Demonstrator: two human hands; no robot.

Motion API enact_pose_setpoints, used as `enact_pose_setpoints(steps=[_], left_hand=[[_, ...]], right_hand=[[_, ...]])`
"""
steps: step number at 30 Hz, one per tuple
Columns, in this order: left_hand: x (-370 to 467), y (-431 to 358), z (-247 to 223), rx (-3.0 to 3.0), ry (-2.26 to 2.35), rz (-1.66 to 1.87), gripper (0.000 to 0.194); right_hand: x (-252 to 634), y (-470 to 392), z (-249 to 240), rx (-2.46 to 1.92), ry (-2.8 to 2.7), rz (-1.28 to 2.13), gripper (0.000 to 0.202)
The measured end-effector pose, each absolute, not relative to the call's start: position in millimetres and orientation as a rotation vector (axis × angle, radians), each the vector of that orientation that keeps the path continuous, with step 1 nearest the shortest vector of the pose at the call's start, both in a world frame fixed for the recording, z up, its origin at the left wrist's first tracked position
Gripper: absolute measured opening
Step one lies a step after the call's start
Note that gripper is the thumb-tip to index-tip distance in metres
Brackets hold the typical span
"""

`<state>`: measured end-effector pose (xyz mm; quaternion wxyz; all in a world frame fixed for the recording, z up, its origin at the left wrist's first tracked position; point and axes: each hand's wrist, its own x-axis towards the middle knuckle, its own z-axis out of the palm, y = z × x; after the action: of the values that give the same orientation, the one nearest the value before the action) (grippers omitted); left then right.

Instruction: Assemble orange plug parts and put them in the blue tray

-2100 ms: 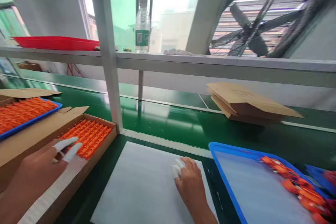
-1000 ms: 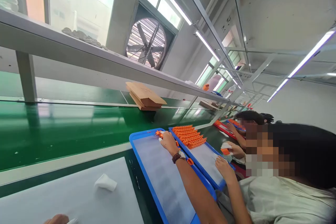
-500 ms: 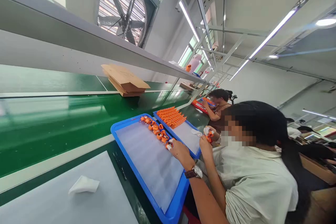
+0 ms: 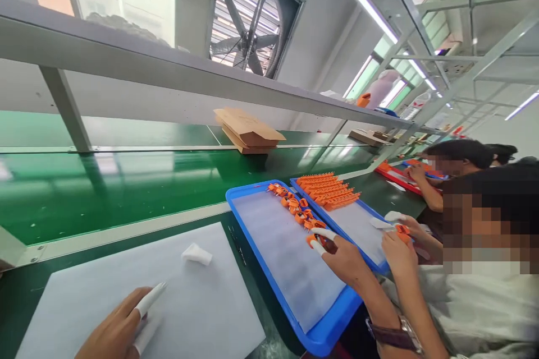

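Observation:
My left hand (image 4: 115,328) reaches in low at the left, over a white sheet (image 4: 138,269). White covers sit on its fingertips; the index finger is stretched out and nothing is held. My right hand (image 4: 347,261), with a watch on its wrist, is over a blue tray (image 4: 269,291). Its white-covered thumb and index finger pinch a small orange plastic part (image 4: 310,240), partly hidden by the fingers. Several similar orange parts (image 4: 290,202) with thin pins lie along the tray's right side. A crumpled white tissue (image 4: 197,254) rests on the sheet.
A second blue tray (image 4: 370,258) carries rows of orange strips (image 4: 326,189). Beside it, a co-worker's hands (image 4: 400,247) hold an orange part. Brown cardboard (image 4: 250,129) lies behind the green belt (image 4: 168,190). A shelf (image 4: 189,76) runs overhead.
The view has swung left, so things appear further right. My left hand has come into view over the sheet. My right hand has drawn slightly back from the row, pinching an orange part.

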<state>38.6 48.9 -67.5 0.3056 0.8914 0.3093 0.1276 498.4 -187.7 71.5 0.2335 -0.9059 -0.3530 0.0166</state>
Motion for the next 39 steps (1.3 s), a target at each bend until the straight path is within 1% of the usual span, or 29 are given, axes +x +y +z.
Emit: enact_pose_setpoints(steps=[2,4,6,8,11,14,17,21,25,28,32,37,39], left_hand=[[44,42,-54,2.249,0.831,0.393,0.048],[49,36,-43,2.126,0.768,0.482,0.051],[55,29,-30,1.981,0.677,0.543,0.054],[61,24,-14,1.795,0.624,0.582,0.056],[70,19,10,1.458,0.593,0.640,0.054],[73,22,21,1.230,0.624,0.738,0.053],[70,24,16,1.090,0.662,0.817,0.049],[66,23,3,0.996,0.707,0.866,0.041],[70,21,-3,1.054,0.725,0.868,0.035],[73,21,-6,1.108,0.735,0.855,0.030],[72,24,-8,1.187,0.773,0.819,0.029],[70,28,-4,1.267,0.818,0.743,0.033],[69,29,-2,1.278,0.857,0.733,0.034]], right_hand=[[458,-176,84,-2.238,-1.151,0.193,0.042],[409,-156,92,-2.010,-1.404,0.263,0.045],[360,-131,92,-1.849,-1.621,0.351,0.051],[318,-104,84,-1.733,-1.824,0.325,0.057],[275,-68,65,-1.570,-2.029,0.173,0.045],[250,-39,46,-1.460,-2.100,0.045,0.032],[237,-21,31,-1.397,-2.094,0.009,0.031],[232,-14,15,-1.341,-2.064,0.073,0.033],[235,-16,3,-1.342,-2.019,0.091,0.020],[239,-19,-4,-1.319,-2.003,0.133,0.021],[243,-20,-10,-1.296,-1.957,0.192,0.027],[245,-18,-12,-1.321,-1.900,0.274,0.024],[248,-16,-12,-1.333,-1.834,0.378,0.031]])
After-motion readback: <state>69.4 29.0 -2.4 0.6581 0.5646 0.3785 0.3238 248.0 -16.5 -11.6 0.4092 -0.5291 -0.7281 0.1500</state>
